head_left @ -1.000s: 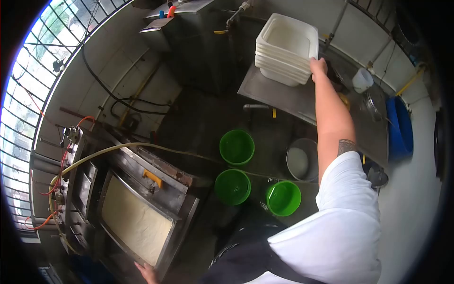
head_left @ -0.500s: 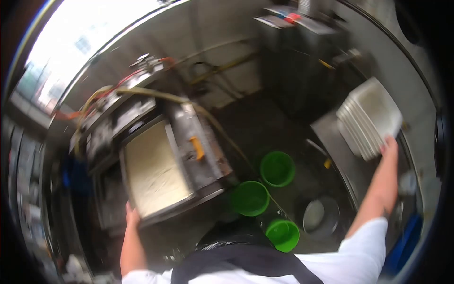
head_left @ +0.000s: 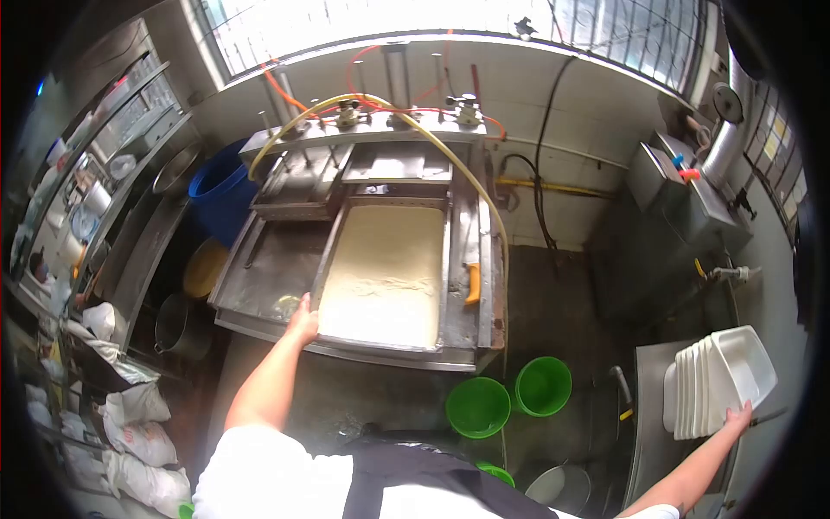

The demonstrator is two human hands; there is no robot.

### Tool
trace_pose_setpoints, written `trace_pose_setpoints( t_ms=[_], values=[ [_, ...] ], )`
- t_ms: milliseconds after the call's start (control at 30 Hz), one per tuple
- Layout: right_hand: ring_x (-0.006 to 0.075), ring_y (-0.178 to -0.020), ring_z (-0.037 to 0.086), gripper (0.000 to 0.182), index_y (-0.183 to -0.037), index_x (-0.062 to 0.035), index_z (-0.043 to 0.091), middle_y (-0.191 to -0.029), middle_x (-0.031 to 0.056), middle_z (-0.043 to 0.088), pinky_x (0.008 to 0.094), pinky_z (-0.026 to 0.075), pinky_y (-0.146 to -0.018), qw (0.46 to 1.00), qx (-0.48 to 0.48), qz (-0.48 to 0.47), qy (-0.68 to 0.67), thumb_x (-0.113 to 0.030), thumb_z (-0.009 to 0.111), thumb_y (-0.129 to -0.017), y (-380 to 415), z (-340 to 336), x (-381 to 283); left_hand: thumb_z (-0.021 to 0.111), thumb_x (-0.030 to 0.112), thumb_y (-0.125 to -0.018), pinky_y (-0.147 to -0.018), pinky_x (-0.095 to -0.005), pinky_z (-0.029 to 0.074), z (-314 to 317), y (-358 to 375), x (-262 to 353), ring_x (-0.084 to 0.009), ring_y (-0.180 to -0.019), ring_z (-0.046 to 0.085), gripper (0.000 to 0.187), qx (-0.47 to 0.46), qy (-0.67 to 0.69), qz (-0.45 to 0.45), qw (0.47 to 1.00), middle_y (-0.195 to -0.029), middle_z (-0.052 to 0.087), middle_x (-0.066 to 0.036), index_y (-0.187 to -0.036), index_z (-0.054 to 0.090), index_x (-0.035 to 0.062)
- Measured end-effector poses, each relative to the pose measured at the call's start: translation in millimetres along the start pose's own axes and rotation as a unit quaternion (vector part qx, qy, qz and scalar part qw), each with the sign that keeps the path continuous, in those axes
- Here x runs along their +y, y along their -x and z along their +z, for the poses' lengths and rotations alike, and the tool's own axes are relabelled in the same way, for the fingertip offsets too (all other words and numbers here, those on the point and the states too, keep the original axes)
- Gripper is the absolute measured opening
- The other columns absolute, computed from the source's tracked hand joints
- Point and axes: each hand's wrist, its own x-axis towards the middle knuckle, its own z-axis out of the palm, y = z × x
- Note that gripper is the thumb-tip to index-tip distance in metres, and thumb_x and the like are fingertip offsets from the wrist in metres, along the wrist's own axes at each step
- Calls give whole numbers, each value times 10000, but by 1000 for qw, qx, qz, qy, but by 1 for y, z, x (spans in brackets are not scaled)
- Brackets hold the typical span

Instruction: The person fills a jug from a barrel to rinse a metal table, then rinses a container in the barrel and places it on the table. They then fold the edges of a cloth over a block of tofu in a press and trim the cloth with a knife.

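Observation:
My left hand (head_left: 304, 318) grips the near left corner of a rectangular metal tray (head_left: 443, 285) on the steel press table. Inside the tray lies a pale cream slab (head_left: 385, 259), wrinkled across its middle and smooth toward the near end. Far to the right, my right hand (head_left: 737, 419) is closed on the rim of the outermost white plastic tub (head_left: 745, 368). That tub leans on its side against several nested tubs (head_left: 692, 389), all on a metal counter. Some of the fingers of both hands are hidden behind the edges they hold.
An orange-handled tool (head_left: 473, 284) lies right of the tray. Green buckets (head_left: 478, 408) stand on the floor between table and counter (head_left: 650, 432). A yellow hose (head_left: 471, 182) arches over the press. White sacks (head_left: 138, 432), shelves and a blue barrel (head_left: 216, 186) are left.
The view has swung round and sharpened, so the press now sits centrally and the tubs lower right. Both hands stay at the tray corner and the tub rim.

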Motion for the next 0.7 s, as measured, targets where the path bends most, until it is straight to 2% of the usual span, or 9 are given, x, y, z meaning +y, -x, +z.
trace_pose_setpoints(
  t_ms=[33,167,300,400,433,467,500,567,700],
  values=[
    [408,-1429,447,734,-1498,4,521,-1587,178,448,638,499,-1072,996,56,-66,-36,-380,788,-933,17,9,-13,512,308,-1058,-1171,-474,430,4,-3,-6,-426,-1394,561,732,6,18,15,1000,-1530,548,-281,-1708,201,180],
    [361,-1342,539,621,-1439,71,571,-1570,209,450,481,587,-1057,978,-30,-195,-62,-276,778,-968,128,62,-42,530,318,-1059,-1169,-469,432,5,-7,-14,-436,-1397,554,744,-22,70,8,997,-1528,543,-296,-1709,196,178],
    [328,-1288,592,538,-1397,86,605,-1556,225,462,380,613,-1010,970,-141,-189,-55,-247,751,-1001,343,162,-14,593,405,-1071,-1122,-441,474,48,-39,-73,-373,-1350,608,674,11,268,127,955,-1478,614,-242,-1649,376,136],
    [342,-1178,678,448,-1415,93,566,-1480,225,547,401,592,-1058,897,-358,-254,-48,-159,661,-1056,450,209,66,617,405,-1085,-908,-370,570,-5,31,-89,-209,-1083,702,511,-161,424,49,890,-1324,693,-94,-1483,567,87],
    [348,-1212,681,412,-1400,96,568,-1392,218,625,426,580,-1085,876,-395,-270,-60,-161,607,-1080,571,217,85,627,429,-1081,-840,-351,582,-30,60,-101,-167,-1002,711,478,-198,453,14,869,-1284,699,-70,-1433,612,107],
    [354,-1260,668,435,-1428,109,535,-1370,223,653,453,566,-1110,872,-467,-96,-111,-171,566,-1096,606,230,96,629,447,-1078,-806,-344,580,-33,72,-130,-152,-962,710,459,-223,461,22,859,-1255,702,-57,-1406,628,125],
    [354,-1261,669,463,-1444,111,511,-1425,234,626,471,552,-1133,834,-540,-29,-110,-199,553,-1103,662,238,114,630,465,-1075,-772,-338,578,-32,87,-162,-137,-921,708,442,-249,469,28,847,-1227,705,-43,-1378,644,143],
    [388,-1291,644,466,-1441,108,507,-1450,259,605,507,523,-1165,806,-578,24,-127,-207,558,-1101,787,256,157,659,545,-1038,-741,-321,561,-46,125,-218,-135,-895,692,555,-248,481,29,840,-1207,698,-53,-1384,647,112],
    [453,-1325,593,478,-1392,97,538,-1398,295,616,562,463,-1205,639,-738,192,-104,-237,628,-1062,972,284,248,655,555,-1039,-842,-337,588,-88,177,-328,-142,-991,702,557,-219,540,-55,811,-1221,691,-25,-1384,622,119]
  ],
)
